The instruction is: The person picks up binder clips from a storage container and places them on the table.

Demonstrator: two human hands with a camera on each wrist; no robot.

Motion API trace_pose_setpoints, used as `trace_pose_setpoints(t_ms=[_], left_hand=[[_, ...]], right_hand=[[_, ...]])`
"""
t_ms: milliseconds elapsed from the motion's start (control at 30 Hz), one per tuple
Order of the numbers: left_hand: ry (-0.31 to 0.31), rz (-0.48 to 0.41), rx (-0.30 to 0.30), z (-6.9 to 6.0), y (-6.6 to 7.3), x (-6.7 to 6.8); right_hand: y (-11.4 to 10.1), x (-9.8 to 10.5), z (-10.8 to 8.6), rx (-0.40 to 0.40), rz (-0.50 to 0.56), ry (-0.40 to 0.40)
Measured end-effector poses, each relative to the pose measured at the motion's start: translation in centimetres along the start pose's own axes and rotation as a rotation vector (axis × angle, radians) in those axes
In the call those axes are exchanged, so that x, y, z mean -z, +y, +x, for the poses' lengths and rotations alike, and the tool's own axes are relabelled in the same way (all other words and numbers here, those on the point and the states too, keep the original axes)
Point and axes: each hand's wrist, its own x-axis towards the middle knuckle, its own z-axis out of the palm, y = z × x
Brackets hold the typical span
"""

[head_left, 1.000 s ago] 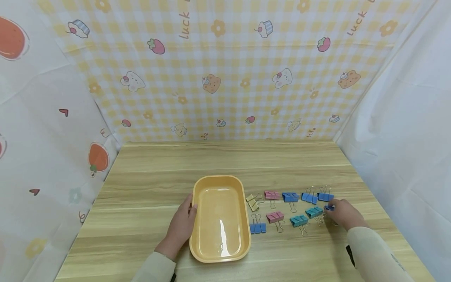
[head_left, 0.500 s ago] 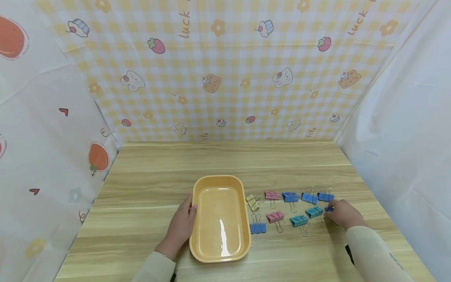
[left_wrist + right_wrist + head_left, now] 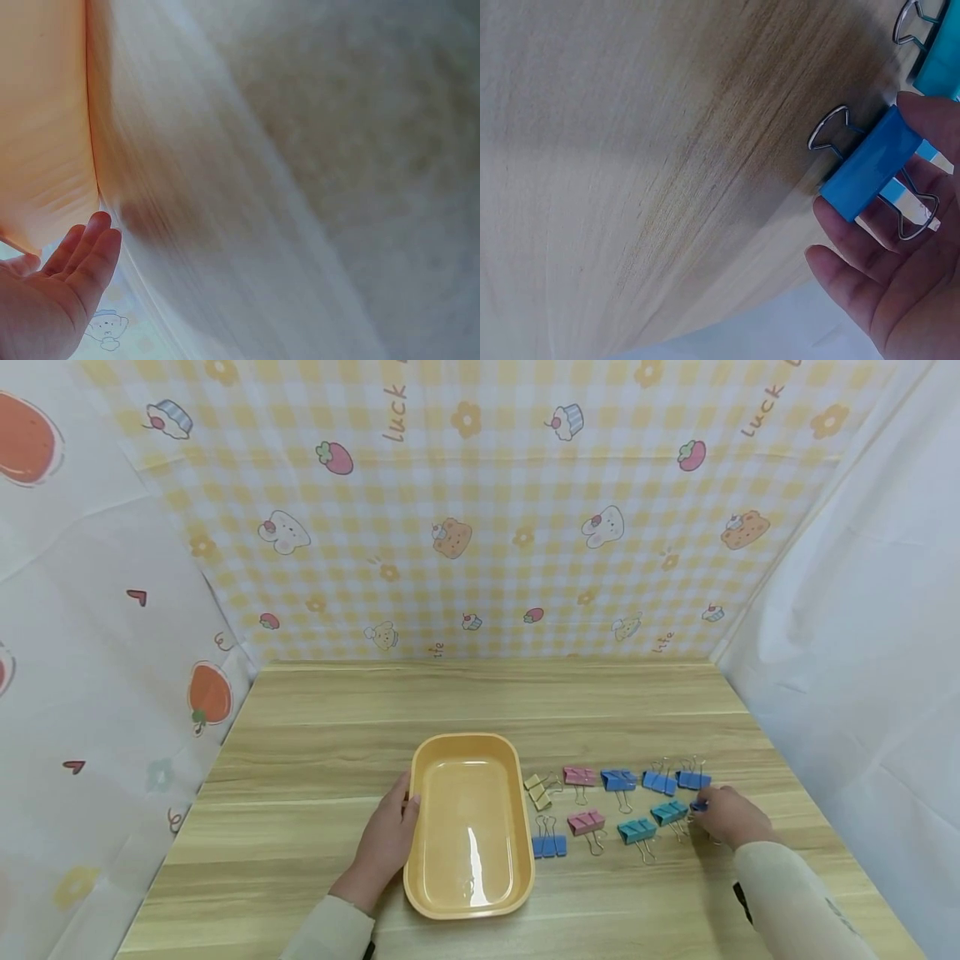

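My left hand (image 3: pixel 386 835) holds the left side of a yellow tray (image 3: pixel 527 860), thumb at the rim and fingers along the outer wall. In the left wrist view, that hand (image 3: pixel 60 292) has its fingers nearly straight against the tray (image 3: pixel 45 112). At the far right of the clips, my right hand (image 3: pixel 735 817) pinches a blue binder clip (image 3: pixel 871 163) between thumb and fingers. Both wire handles of this clip stick out. A teal binder clip (image 3: pixel 669 812) lies just left of that hand, and a blue binder clip (image 3: pixel 692 779) behind it.
Several more binder clips lie on the wooden table (image 3: pixel 337 710) right of the tray, among them a yellow clip (image 3: pixel 537 792), a pink clip (image 3: pixel 586 822) and a blue clip (image 3: pixel 549 846). A patterned cloth (image 3: pixel 495 568) hangs behind, with white cloths at both sides.
My right hand has shifted very slightly, still gripping the blue binder clip. The left hand and the tray stay where they were.
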Motion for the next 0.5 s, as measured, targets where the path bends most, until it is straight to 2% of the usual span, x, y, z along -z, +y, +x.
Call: trace_pose_setpoints(t_ms=[300,500], left_hand=[[-0.003,-0.009,-0.010,-0.1,0.0,0.0],[-0.016,-0.019,0.002,-0.3,0.0,0.2]], right_hand=[[-0.2,0.1,-0.4,-0.008,0.003,-0.005],[-1.0,0.8,-1.0,0.007,-0.004,-0.005]])
